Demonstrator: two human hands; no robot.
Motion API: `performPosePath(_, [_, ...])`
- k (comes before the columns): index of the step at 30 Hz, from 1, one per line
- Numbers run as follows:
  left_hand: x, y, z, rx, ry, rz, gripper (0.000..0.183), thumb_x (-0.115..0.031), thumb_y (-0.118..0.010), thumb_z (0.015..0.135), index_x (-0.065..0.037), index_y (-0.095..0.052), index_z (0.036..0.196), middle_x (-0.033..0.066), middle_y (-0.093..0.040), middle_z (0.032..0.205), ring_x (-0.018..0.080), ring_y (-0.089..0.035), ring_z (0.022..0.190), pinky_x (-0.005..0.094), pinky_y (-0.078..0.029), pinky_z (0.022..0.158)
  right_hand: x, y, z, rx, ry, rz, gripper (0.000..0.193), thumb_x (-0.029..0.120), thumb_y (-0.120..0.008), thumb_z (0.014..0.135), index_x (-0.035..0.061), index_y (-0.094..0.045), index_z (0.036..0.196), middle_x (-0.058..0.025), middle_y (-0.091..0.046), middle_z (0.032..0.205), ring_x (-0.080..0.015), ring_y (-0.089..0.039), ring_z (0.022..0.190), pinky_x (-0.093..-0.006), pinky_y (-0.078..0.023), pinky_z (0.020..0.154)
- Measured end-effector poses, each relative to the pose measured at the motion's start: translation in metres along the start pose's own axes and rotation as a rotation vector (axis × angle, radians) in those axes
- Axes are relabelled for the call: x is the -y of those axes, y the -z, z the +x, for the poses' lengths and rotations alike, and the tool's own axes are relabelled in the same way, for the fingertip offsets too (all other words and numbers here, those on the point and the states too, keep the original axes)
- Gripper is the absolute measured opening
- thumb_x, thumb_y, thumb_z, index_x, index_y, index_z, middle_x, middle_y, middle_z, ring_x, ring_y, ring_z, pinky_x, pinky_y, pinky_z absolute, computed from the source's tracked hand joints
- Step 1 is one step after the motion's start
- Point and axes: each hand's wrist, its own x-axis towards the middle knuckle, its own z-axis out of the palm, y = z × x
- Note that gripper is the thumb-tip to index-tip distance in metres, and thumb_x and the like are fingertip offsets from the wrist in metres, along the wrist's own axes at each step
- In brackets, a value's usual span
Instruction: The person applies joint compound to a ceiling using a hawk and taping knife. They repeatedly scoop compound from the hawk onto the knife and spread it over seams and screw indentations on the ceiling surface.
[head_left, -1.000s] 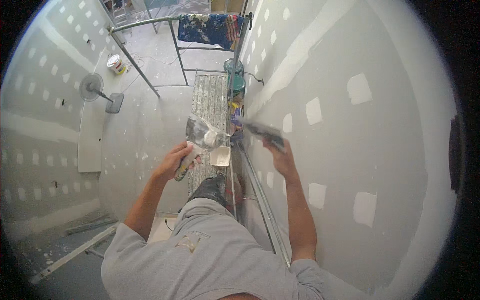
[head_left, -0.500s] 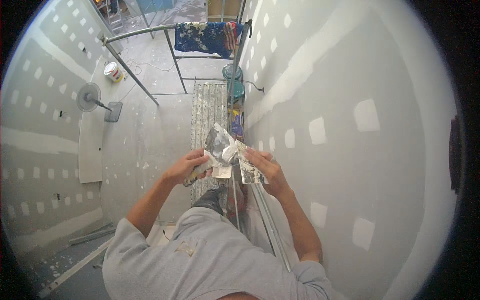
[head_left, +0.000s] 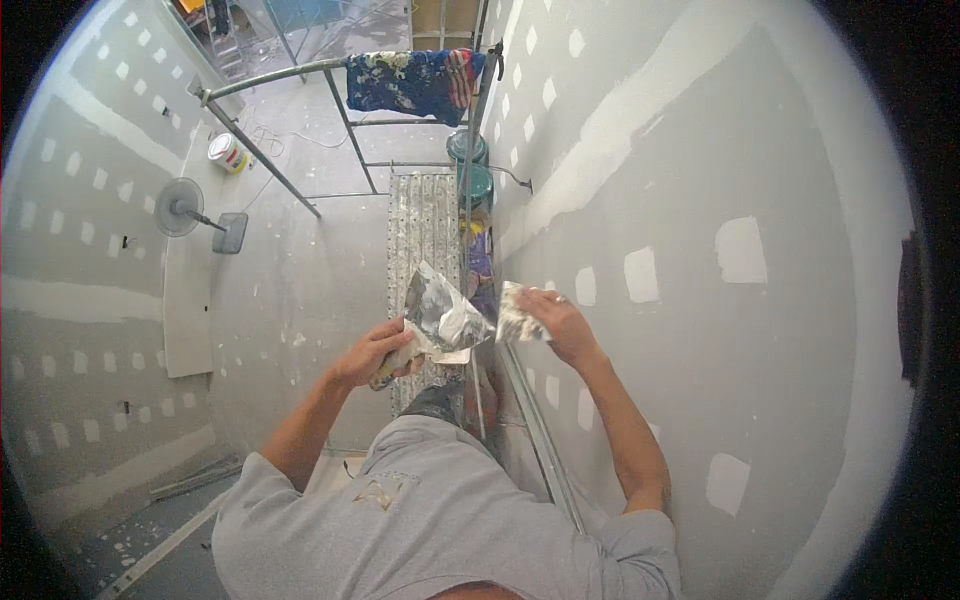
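My left hand (head_left: 372, 352) is closed round the handle of a broad putty knife (head_left: 428, 294), its triangular metal blade smeared and facing up. A lump of white joint compound (head_left: 455, 325) lies on that blade. To the right, my right hand (head_left: 562, 328) grips a flat scraper blade (head_left: 516, 322) spotted with compound, thumb and fingers pressed on it. A narrow gap separates the scraper from the tip of the putty knife. Both tools are held over the walkway plank, in front of my body.
Close on my right stands a plasterboard wall (head_left: 800, 330) with filled patches. Below runs a perforated scaffold plank (head_left: 422, 220); a stained blue cloth (head_left: 405, 84) hangs on the scaffold rail ahead. Green buckets (head_left: 474, 182) stand beside the plank. A fan (head_left: 180, 207) and white bucket (head_left: 228, 152) are at left.
My right hand and its scraper have moved right, away from the putty knife they were touching or overlapping. The putty knife's blade has turned to the right, with the compound still on it.
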Motion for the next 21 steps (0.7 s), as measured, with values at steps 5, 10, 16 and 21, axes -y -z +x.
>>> performPosePath(5, [-0.007, -0.031, 0.0, -0.205, -0.118, 0.104, 0.032, -0.026, -0.046, 0.103, -0.005, -0.047, 0.127, 0.0078, -0.064, 0.089, 0.0114, -0.055, 0.066, 0.0248, -0.045, 0.058, -0.023, -0.007, -0.052, -0.273, -0.682, 0.487, 0.034, 0.001, -0.064, 0.084, -0.0012, -0.062, 0.118, -0.013, -0.069, 0.108, -0.0236, -0.066, 0.098, -0.0342, -0.051, 0.088])
performPosePath(10, [-0.018, -0.042, 0.003, -0.228, -0.338, 0.269, 0.027, -0.014, -0.051, 0.101, -0.004, -0.046, 0.124, 0.0057, -0.062, 0.098, 0.0083, -0.055, 0.075, 0.0247, -0.047, 0.066, 0.086, -0.004, -0.025, -0.324, -0.875, 1.717, 0.014, 0.007, -0.068, 0.086, 0.0052, -0.063, 0.099, -0.0039, -0.064, 0.083, -0.0153, -0.062, 0.074, -0.0323, -0.051, 0.066])
performPosePath(16, [-0.041, -0.089, -0.002, -0.179, -0.411, 0.341, 0.025, -0.009, -0.052, 0.099, -0.002, -0.044, 0.122, 0.0055, -0.061, 0.098, 0.0084, -0.055, 0.076, 0.0254, -0.048, 0.067, 0.102, -0.037, -0.018, -0.436, -0.821, 1.942, 0.014, 0.006, -0.069, 0.087, 0.0041, -0.06, 0.097, -0.0037, -0.062, 0.081, -0.0143, -0.06, 0.066, -0.0254, -0.049, 0.054])
performPosePath(21, [-0.037, -0.094, -0.009, -0.216, -0.397, 0.411, 0.018, -0.01, -0.053, 0.099, -0.001, -0.047, 0.113, 0.0055, -0.06, 0.095, 0.0084, -0.055, 0.076, 0.0256, -0.047, 0.067, 0.115, -0.03, -0.006, -0.466, -0.768, 1.962, 0.015, 0.004, -0.068, 0.087, 0.0039, -0.059, 0.098, -0.0047, -0.063, 0.085, -0.015, -0.06, 0.067, -0.0272, -0.049, 0.054])
